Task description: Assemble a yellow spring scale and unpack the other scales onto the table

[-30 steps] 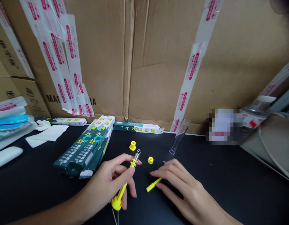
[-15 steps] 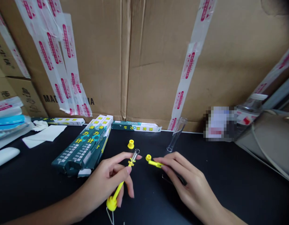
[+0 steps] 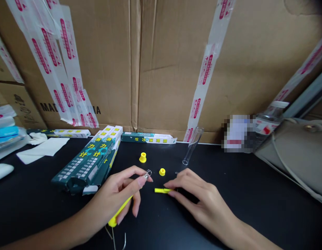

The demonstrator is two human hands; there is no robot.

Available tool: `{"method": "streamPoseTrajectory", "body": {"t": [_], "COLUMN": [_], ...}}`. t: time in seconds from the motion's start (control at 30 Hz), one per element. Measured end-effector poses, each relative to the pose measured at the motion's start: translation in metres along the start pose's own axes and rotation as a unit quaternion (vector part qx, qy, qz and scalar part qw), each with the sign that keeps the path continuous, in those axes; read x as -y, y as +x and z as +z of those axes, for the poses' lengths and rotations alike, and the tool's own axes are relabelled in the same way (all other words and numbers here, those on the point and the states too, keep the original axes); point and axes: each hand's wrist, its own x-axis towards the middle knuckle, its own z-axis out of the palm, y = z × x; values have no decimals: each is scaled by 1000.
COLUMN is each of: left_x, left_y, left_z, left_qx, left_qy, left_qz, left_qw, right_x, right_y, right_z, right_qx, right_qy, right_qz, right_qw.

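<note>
My left hand point(image 3: 127, 191) is closed around a yellow spring-scale rod point(image 3: 121, 210), its metal spring point(image 3: 147, 174) with a wire loop pinched between thumb and index finger. Wire hooks point(image 3: 113, 236) hang below the rod's lower end. My right hand point(image 3: 194, 194) pinches a short, narrow yellow plastic piece point(image 3: 162, 190) close above the table, pointing left. Two small yellow caps stand beyond the hands: one cap point(image 3: 142, 157) farther back, the other cap point(image 3: 162, 172) nearer the right fingertips. A clear plastic tube point(image 3: 192, 147) leans against the carton behind them.
Green-and-white spring-scale boxes point(image 3: 90, 156) lie left of centre, and another box point(image 3: 147, 138) lies along the carton point(image 3: 163, 69). White paper point(image 3: 43, 149) and plastic packets point(image 3: 6, 133) are at left. A bottle point(image 3: 267, 121) and a grey bag point(image 3: 296, 152) stand at right.
My left thumb has slid up onto the metal spring, and the rod sits lower in the hand. The right hand has moved the yellow piece down and slightly left, away from the near cap.
</note>
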Motion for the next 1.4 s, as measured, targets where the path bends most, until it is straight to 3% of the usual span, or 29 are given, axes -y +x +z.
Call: {"method": "streamPoseTrajectory", "body": {"t": [0.17,0.4,0.6,0.7,0.8,0.9,1.07,1.23,1.4], "left_x": [0,0,-2,-5,-4,1,10,13,12], "left_y": [-1,-1,-6,-10,-12,-15,-20,-21,-22], "left_z": [0,1,2,5,6,7,6,6,7], "left_qx": [-13,-28,-50,-60,-59,-48,-39,-22,-36], "left_qy": [-1,31,132,200,257,307,392,377,383], "left_qz": [14,21,35,72,122,165,229,233,272], "left_qw": [1000,999,989,975,957,936,890,896,882], "right_x": [2,-2,0,5,12,23,40,45,44], "right_y": [0,-1,-1,-1,-2,-2,-3,-3,0], "right_z": [-2,-1,0,0,2,8,16,17,12], "right_qx": [22,0,17,-14,-75,-104,-61,-35,-8], "right_qy": [-2,-52,-64,-12,49,156,334,457,500], "right_qz": [-27,15,-6,3,59,111,202,268,312], "right_qw": [999,999,998,1000,994,976,919,848,808]}}
